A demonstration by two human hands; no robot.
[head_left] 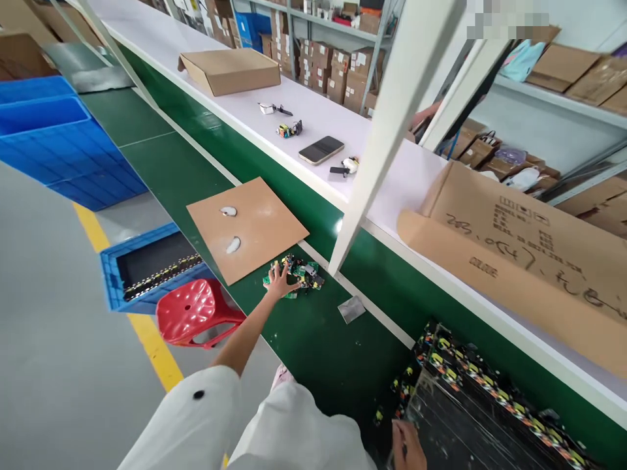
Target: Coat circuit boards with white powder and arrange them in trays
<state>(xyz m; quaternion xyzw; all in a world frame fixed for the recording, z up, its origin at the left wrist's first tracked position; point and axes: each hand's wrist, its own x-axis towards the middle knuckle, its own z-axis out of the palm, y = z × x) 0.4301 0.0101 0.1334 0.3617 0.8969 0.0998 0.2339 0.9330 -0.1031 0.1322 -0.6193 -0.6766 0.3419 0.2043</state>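
Observation:
My left hand (279,284) reaches out with its fingers spread over a pile of small circuit boards (309,277) on the green bench. The boards are green, with yellow and black components, and the fingertips seem to touch them. At the bottom edge, my right hand (409,446) is partly cut off, its fingers curled beside a black tray (460,421). What lies in those fingers is too dark to make out. Rows of similar boards (490,385) line the tray's far side, and a few more lie at its left.
A cardboard sheet (264,222) with two whitish pieces lies left of the pile. A silver packet (351,309) is to its right. On the raised shelf are a phone (321,149) and cardboard boxes (235,70). A white post (377,176) rises nearby. A red stool (189,310) stands left.

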